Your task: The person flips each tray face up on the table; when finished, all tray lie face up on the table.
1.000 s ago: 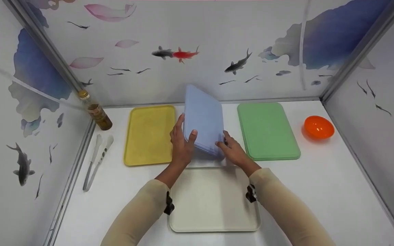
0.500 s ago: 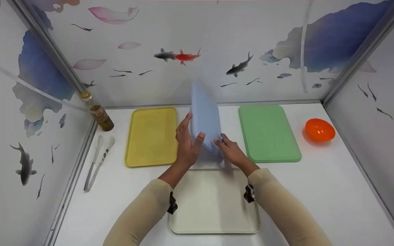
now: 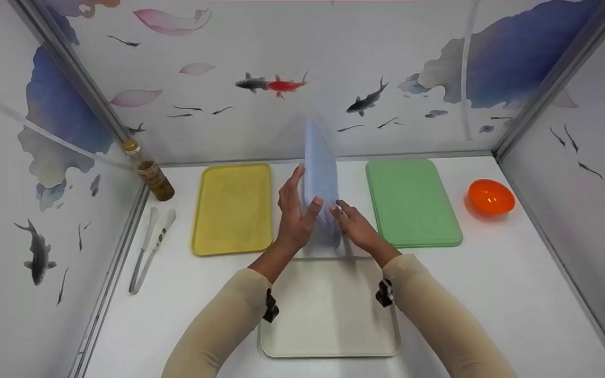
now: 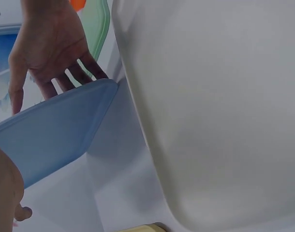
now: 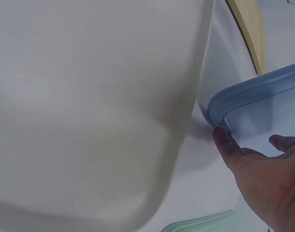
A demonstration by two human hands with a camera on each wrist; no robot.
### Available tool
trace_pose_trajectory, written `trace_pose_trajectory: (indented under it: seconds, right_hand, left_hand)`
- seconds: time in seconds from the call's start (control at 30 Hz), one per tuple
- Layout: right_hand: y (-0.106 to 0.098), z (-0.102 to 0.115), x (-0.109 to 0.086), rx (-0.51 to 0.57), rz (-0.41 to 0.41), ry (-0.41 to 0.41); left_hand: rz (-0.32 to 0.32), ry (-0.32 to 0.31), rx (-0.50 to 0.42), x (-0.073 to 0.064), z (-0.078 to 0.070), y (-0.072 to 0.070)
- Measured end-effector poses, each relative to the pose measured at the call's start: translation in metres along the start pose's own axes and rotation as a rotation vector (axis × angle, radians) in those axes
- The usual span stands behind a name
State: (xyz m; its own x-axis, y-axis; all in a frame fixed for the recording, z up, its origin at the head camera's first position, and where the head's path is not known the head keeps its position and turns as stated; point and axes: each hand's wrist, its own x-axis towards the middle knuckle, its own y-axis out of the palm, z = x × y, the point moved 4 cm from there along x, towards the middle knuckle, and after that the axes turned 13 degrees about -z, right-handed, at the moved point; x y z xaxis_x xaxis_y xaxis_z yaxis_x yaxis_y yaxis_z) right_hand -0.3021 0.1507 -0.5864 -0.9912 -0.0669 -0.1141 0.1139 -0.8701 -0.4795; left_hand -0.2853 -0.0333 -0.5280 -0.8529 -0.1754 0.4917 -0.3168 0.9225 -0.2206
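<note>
A pale blue tray (image 3: 321, 163) stands steeply on edge behind the cream tray (image 3: 329, 310). My left hand (image 3: 295, 223) holds its left side, the thumb near the front and the long fingers reaching up beyond it. Low on the other side is my right hand (image 3: 359, 227). Its fingers look fairly straight in the left wrist view, their tips (image 4: 92, 67) meeting the blue rim and partly hidden behind it. The right wrist view shows one right fingertip (image 5: 220, 133) touching the blue tray's corner (image 5: 217, 104), beside the cream tray's rim.
A yellow tray (image 3: 233, 210) lies to the left and a green one (image 3: 414, 203) to the right. Tongs (image 3: 150, 249) and a capped bottle (image 3: 150, 173) are by the left wall. An orange bowl (image 3: 490, 197) sits at the right. Walls close off back and sides.
The blue tray has turned from a broad face to a narrow, more upright edge. My left hand has shifted right with it, closer to my right hand, which barely moved.
</note>
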Motion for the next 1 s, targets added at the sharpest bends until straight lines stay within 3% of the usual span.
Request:
trace_pose_trajectory:
  seconds: [0.2,0.63,1.0]
  right_hand:
    - [-0.006,0.021,-0.001,0.068,-0.024,-0.064]
    - [-0.020,0.083,0.003,0.034,-0.192,-0.288]
    - [-0.026,0.095,0.007,0.044,-0.264,-0.381]
  left_hand:
    - [0.011,0.014,-0.007,0.002,-0.005,0.007]
    - [0.046,0.001,-0.029,0.003,-0.013,0.017]
    - [0.068,0.048,-0.045,0.006,-0.015,0.022]
